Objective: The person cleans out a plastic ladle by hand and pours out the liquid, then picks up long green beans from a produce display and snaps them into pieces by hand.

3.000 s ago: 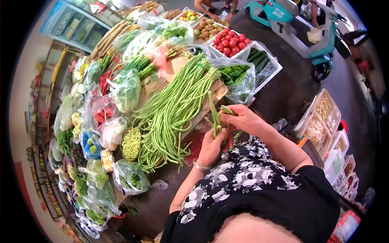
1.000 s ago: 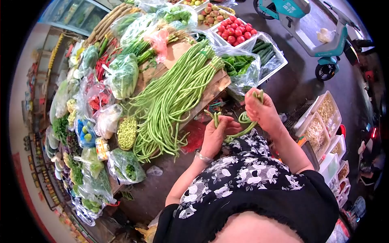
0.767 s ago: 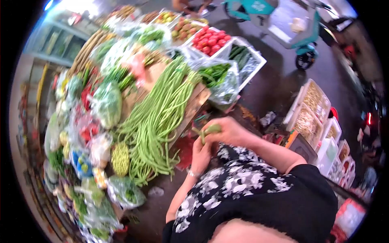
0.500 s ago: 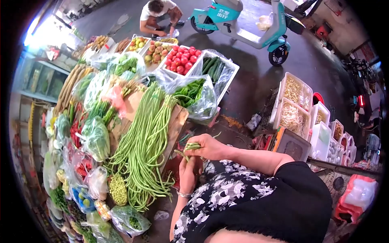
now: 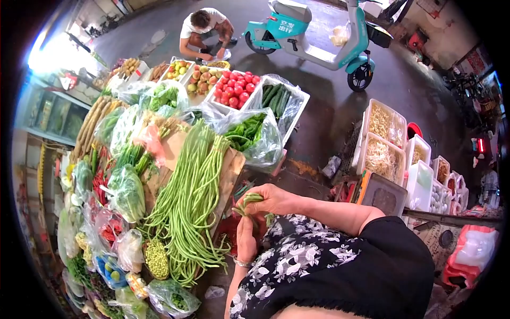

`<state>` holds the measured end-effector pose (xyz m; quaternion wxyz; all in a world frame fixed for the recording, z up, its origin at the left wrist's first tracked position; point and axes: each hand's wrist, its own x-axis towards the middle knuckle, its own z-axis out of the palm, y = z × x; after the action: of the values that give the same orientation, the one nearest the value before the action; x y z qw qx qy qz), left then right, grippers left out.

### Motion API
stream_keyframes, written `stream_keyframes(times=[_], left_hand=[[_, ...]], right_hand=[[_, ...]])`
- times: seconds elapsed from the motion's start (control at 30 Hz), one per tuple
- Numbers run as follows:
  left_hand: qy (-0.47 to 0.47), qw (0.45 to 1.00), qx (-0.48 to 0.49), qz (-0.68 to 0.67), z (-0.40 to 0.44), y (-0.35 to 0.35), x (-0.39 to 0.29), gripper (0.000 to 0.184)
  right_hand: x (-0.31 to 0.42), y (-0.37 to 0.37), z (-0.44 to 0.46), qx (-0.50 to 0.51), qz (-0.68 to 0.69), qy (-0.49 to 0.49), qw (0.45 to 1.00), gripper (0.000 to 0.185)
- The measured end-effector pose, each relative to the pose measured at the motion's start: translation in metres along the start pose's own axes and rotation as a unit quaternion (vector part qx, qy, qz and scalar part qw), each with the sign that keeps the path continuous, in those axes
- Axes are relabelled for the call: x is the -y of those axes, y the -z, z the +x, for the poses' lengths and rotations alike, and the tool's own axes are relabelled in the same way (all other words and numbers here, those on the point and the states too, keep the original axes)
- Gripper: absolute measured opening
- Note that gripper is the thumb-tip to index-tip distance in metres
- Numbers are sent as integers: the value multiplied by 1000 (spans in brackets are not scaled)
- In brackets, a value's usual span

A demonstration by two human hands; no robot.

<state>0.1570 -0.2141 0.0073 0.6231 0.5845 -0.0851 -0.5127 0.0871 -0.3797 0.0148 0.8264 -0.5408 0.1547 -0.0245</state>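
My right hand (image 5: 271,199) is closed around a small bunch of green long beans (image 5: 251,199) folded short. Just below it my left hand (image 5: 246,240), with a bracelet at the wrist, pinches the lower ends of the same beans. Both hands are close together in front of the floral black top. To the left of them a large heap of long beans (image 5: 191,207) lies spread over a sheet of brown cardboard (image 5: 229,173). My fingertips partly hide the held beans.
Bagged peppers (image 5: 247,132), a crate of tomatoes (image 5: 234,89) and cucumbers (image 5: 276,98) stand beyond the heap. Trays of sprouts (image 5: 380,157) stand to the right. A person (image 5: 204,34) crouches near a teal scooter (image 5: 313,40). Bagged cabbage (image 5: 126,194) lies left.
My hands have drawn closer together, and the loose bean tip that stuck out beyond my right hand no longer shows. The whole view has shifted slightly.
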Motion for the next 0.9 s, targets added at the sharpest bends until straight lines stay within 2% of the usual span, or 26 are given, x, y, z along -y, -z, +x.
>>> stream_keyframes(times=[0.03,0.1,0.13,0.17,0.23,0.33,0.4,0.43,0.5,0.53,0.57,0.63,0.7,0.77,0.83,0.9], left_hand=[[-1,1000,0,0,1,2,1,39],[-15,995,41,85,2,7,3,42],[-18,993,54,99,2,4,3,41],[2,995,-2,97,3,12,21,38],[-8,995,18,94,3,11,15,37],[-40,991,10,124,8,14,20,38],[-28,995,49,80,8,10,5,24],[-37,996,74,37,8,4,-1,18],[-49,994,86,49,10,8,9,15],[-37,994,89,60,11,10,15,16],[-25,993,93,71,11,11,19,17],[-70,989,93,91,12,7,24,18],[-46,982,146,109,19,18,34,21],[-69,975,138,161,21,16,33,24],[-93,964,131,214,22,16,33,27],[-126,958,33,254,24,17,37,35]], right_hand=[[0,0,0,10,0,2,1000,25],[-8,3,2,32,2,-2,999,26],[-10,3,3,56,-54,57,995,21],[-12,3,4,79,-109,115,984,18],[-3,2,3,81,-156,89,980,13],[-8,3,4,69,-178,139,972,11],[-7,2,3,55,-164,174,969,10],[5,-1,-1,64,-137,119,981,7],[1,-5,-2,32,-119,157,980,3],[2,-4,-3,26,-109,112,987,14],[5,-5,-5,44,-24,92,994,23],[17,-7,-6,86,105,71,988,26],[26,-6,-8,86,119,46,988,26],[23,-4,-5,77,177,45,980,28],[26,-4,-4,44,152,66,985,27],[29,1,-3,-69,-19,134,988,21]])
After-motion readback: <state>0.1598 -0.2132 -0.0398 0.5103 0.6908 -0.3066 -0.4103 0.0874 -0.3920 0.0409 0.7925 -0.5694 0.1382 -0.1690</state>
